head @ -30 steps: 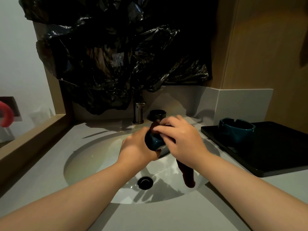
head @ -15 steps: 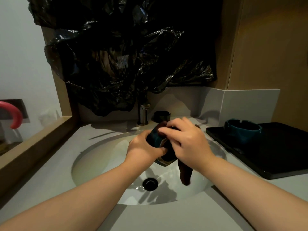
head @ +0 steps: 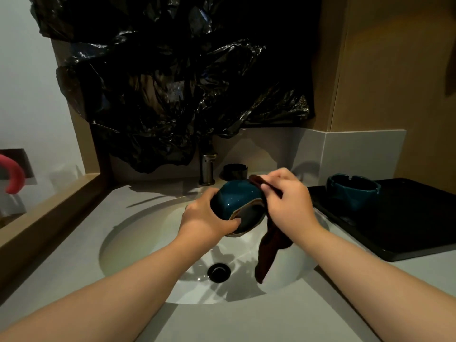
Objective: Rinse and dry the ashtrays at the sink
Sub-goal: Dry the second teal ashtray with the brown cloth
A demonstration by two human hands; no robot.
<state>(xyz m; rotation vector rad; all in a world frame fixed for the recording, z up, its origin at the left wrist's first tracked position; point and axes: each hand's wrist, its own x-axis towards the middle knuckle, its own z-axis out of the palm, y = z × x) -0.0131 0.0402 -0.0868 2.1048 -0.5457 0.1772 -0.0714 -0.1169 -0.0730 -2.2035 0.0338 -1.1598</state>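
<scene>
three ashtrays total: teal ashtray (head: 237, 202) over sink (head: 138, 233), left hand (head: 206, 219) gripping it; right hand (head: 287, 206) pinching brown cloth (head: 267, 253) on its rim. second teal ashtray (head: 352, 191) on black tray (head: 407, 223), dark ashtray (head: 235, 171) beside one faucet (head: 207, 169).

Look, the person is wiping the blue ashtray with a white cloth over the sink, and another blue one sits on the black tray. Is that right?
Not quite. The cloth is dark brown, not white, as the head view shows. The rest holds: the left hand holds the blue ashtray over the sink, the right hand wipes it, and another blue ashtray sits on the black tray.
</scene>
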